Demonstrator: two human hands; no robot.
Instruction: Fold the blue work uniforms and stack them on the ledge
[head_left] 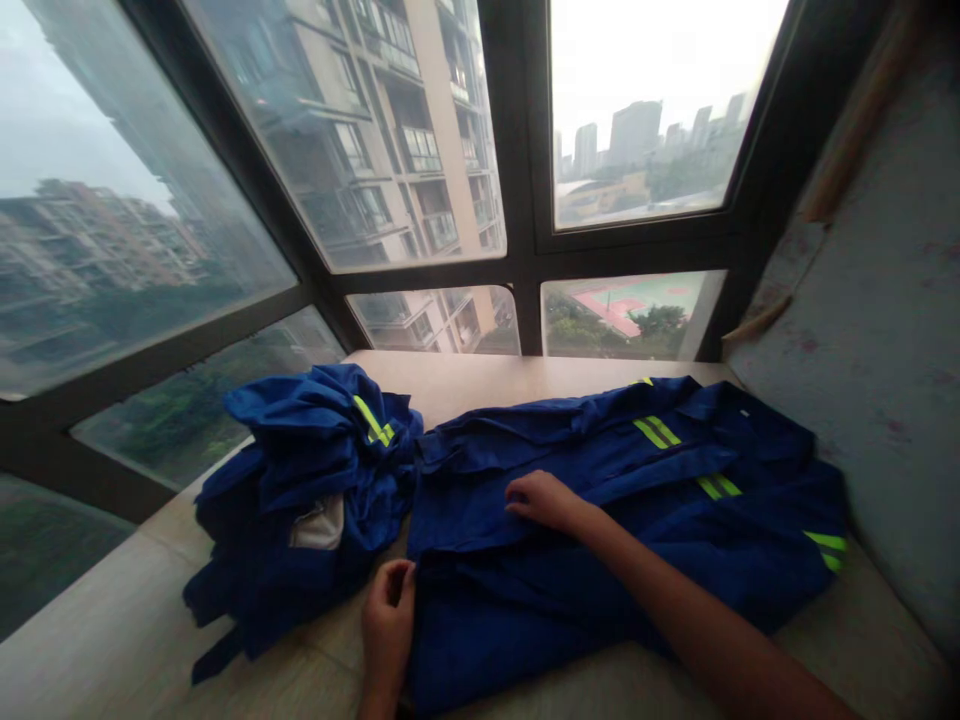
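Note:
A dark blue work jacket (517, 600) with yellow-green reflective strips lies spread out on the pale sill, its collar toward the right wall. At the jacket's left hem, my left hand (388, 610) is closed in a pinch on the fabric edge. My right hand (546, 500) is over the middle of the jacket front, its fingers curled together; whether cloth is between them is hidden. Left of the hem sits a second blue garment (300, 470), bunched in a heap, with a reflective strip and a whitish patch showing.
The pale sill (442, 375) runs under both garments and along the windows. Dark window frames (517, 180) rise behind and at the left. A patterned wall (885, 330) with peeling edges borders the right side, close to the jacket's shoulder.

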